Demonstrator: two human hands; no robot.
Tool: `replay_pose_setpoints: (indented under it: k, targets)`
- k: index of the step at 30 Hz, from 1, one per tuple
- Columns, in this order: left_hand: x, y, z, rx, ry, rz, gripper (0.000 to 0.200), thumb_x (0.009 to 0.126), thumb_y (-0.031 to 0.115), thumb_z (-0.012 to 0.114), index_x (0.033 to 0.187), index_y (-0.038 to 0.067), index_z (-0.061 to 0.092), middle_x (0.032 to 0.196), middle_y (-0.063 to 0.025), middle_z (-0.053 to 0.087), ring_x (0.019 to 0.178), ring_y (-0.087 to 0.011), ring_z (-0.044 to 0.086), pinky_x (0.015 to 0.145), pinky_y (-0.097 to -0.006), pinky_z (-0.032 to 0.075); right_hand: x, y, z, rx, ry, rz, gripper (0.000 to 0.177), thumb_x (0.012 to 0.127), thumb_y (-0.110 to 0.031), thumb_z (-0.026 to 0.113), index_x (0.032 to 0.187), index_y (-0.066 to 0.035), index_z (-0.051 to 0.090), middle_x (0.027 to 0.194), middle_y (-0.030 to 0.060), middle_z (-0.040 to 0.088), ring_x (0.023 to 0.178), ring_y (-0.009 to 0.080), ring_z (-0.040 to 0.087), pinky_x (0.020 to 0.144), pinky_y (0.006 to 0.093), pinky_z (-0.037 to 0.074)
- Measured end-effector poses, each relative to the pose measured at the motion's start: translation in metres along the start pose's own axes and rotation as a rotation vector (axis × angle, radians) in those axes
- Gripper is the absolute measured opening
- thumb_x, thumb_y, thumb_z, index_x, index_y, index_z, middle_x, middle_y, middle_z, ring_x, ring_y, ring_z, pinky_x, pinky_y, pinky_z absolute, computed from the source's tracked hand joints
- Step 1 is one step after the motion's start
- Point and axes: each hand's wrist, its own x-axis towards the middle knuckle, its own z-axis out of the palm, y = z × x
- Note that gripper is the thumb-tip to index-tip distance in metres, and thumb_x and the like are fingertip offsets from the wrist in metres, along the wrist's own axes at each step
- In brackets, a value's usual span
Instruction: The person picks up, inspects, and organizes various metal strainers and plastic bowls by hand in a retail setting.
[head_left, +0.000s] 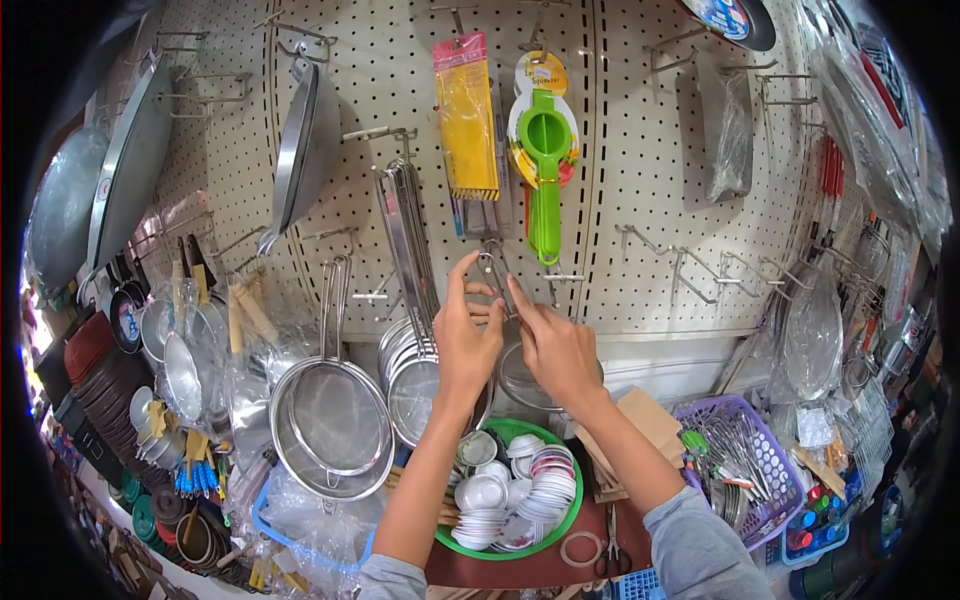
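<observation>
My left hand (466,340) is raised at the pegboard, its index finger and thumb closed around the upper handle of a metal strainer (487,262). The strainer's looped handle end is up near a hook. From the other side my right hand (555,350) pinches the same handle, with the index finger laid along it. The strainer's round bowl (520,378) shows partly behind my right hand. Just left hang several strainers with long metal handles (405,240). A green lemon squeezer (545,140) and a yellow package (466,120) hang above my hands.
Below stands a green basin (575,500) of small bowls and cups. A purple basket (790,445) of cutlery is at right, scissors (612,550) at the front. A large strainer (332,425) hangs left. Bare hooks (700,270) jut from the pegboard (640,180).
</observation>
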Motion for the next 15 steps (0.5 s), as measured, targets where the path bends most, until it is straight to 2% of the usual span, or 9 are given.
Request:
replay_pose_setpoints:
  k: [6, 9, 11, 15]
  targets:
    - [0.013, -0.016, 0.004, -0.036, -0.070, -0.037, 0.068, 0.090, -0.008, 0.070, 0.150, 0.010, 0.043, 0.104, -0.0119, 0.069, 0.076, -0.0179, 0.075, 0.068, -0.0313, 0.060, 0.004, 0.013, 0.026, -0.010, 0.045, 0.018, 0.080, 0.085, -0.002, 0.065, 0.160, -0.023, 0.044, 0.104, 0.0133, 0.075, 0.070, 0.0368, 0.072, 0.062, 0.0468, 0.059]
    - [0.018, -0.018, 0.006, 0.004, -0.086, -0.033, 0.071, 0.088, -0.008, 0.070, 0.151, 0.009, 0.043, 0.107, -0.0145, 0.070, 0.078, -0.0212, 0.075, 0.069, -0.0335, 0.061, 0.008, 0.014, 0.028, -0.064, -0.024, 0.072, 0.082, 0.084, -0.002, 0.065, 0.160, -0.022, 0.043, 0.107, 0.0142, 0.075, 0.072, 0.0372, 0.073, 0.063, 0.0469, 0.060]
    - [0.020, -0.020, 0.007, 0.018, -0.086, -0.013, 0.074, 0.086, -0.009, 0.069, 0.153, 0.006, 0.043, 0.109, -0.0185, 0.070, 0.080, -0.0258, 0.075, 0.070, -0.0362, 0.061, 0.009, 0.023, 0.039, -0.062, -0.009, 0.063, 0.085, 0.082, -0.002, 0.065, 0.161, -0.021, 0.042, 0.113, 0.0147, 0.074, 0.073, 0.0374, 0.073, 0.064, 0.0475, 0.059]
    - [0.028, -0.026, 0.010, 0.032, -0.108, 0.019, 0.079, 0.084, -0.010, 0.067, 0.156, 0.001, 0.039, 0.118, -0.0219, 0.066, 0.082, -0.0263, 0.074, 0.070, -0.0352, 0.061, 0.015, 0.019, 0.041, -0.109, -0.080, 0.113, 0.090, 0.079, -0.001, 0.066, 0.163, -0.021, 0.037, 0.126, 0.0150, 0.070, 0.078, 0.0384, 0.074, 0.067, 0.0480, 0.060]
